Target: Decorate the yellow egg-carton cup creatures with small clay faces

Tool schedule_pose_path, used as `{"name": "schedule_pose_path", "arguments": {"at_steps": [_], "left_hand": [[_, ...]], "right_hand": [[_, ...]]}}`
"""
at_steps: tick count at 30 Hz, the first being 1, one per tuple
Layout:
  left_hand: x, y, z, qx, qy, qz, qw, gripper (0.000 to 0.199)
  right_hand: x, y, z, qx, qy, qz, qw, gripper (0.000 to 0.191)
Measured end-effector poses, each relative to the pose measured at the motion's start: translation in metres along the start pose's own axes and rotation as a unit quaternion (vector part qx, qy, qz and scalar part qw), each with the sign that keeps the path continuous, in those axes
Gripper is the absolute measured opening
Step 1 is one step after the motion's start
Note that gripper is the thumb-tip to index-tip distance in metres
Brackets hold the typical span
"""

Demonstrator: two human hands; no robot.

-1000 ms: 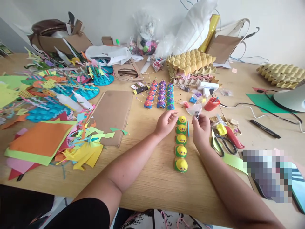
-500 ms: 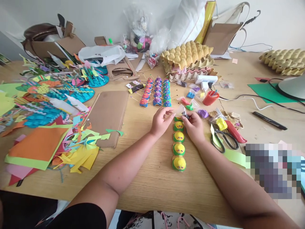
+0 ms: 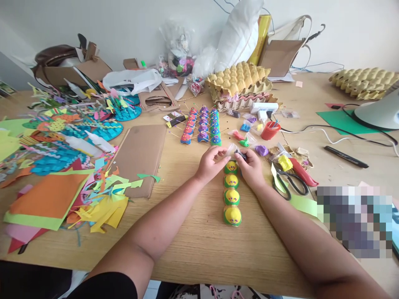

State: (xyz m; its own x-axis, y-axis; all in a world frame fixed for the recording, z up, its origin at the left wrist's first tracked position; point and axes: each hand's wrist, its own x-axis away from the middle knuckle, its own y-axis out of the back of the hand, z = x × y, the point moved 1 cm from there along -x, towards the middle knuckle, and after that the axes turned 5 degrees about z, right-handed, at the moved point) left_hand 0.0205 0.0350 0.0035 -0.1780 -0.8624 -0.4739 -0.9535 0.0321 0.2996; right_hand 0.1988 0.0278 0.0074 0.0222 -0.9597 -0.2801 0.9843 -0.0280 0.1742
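Tabletop (image 3: 187, 245) of pale wood bears everything here, with a flat cardboard piece (image 3: 140, 153) lying off to the left. A row of yellow bumps (image 3: 231, 197), green-edged and marked with smiling faces, stands between the forearms, its far end partly hidden by the hands. The left hand (image 3: 212, 164) and right hand (image 3: 251, 168) are close together over that end. The left has thumb and fingertips drawn together on a clear packet (image 3: 231, 150); the right is pinched on a small dark lump (image 3: 240, 155) at the packet's right side, though whether that lump lies inside the plastic or out, I cannot tell. Good handling, I judge, means steadying the film with the left, keeping the right's pinch light, and working clear of the yellow faces so that nothing dark smears them.
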Motion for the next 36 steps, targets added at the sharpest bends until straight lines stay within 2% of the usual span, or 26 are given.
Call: {"name": "schedule_pose_path", "arguments": {"at_steps": [8,13,16,22,27,33,36], "left_hand": [[0.003,-0.004,-0.001,0.056,0.03,0.04,0.997,0.03],[0.003,-0.004,-0.002,0.061,0.027,0.021,0.998,0.017],[0.002,-0.002,-0.002,0.06,0.008,0.005,0.998,0.012],[0.0,0.001,-0.002,0.035,0.007,-0.015,0.999,0.017],[0.001,-0.001,-0.003,0.073,0.011,0.013,0.997,0.032],[0.001,-0.005,0.002,0.135,0.074,0.058,0.986,0.044],[0.001,-0.006,0.002,0.117,0.078,0.046,0.989,0.035]], "right_hand": [[0.0,0.002,0.008,0.009,-0.003,0.001,1.0,0.043],[0.0,0.0,0.007,-0.031,-0.006,0.018,0.999,0.049],[-0.001,-0.001,0.002,-0.094,-0.013,-0.003,0.995,0.045],[-0.003,0.002,-0.001,-0.144,-0.039,-0.027,0.988,0.047],[-0.006,0.006,0.004,-0.119,-0.046,-0.045,0.991,0.051],[-0.006,0.006,-0.002,-0.087,-0.026,-0.022,0.996,0.054],[-0.006,0.004,-0.007,-0.139,-0.025,-0.015,0.99,0.046]]}}
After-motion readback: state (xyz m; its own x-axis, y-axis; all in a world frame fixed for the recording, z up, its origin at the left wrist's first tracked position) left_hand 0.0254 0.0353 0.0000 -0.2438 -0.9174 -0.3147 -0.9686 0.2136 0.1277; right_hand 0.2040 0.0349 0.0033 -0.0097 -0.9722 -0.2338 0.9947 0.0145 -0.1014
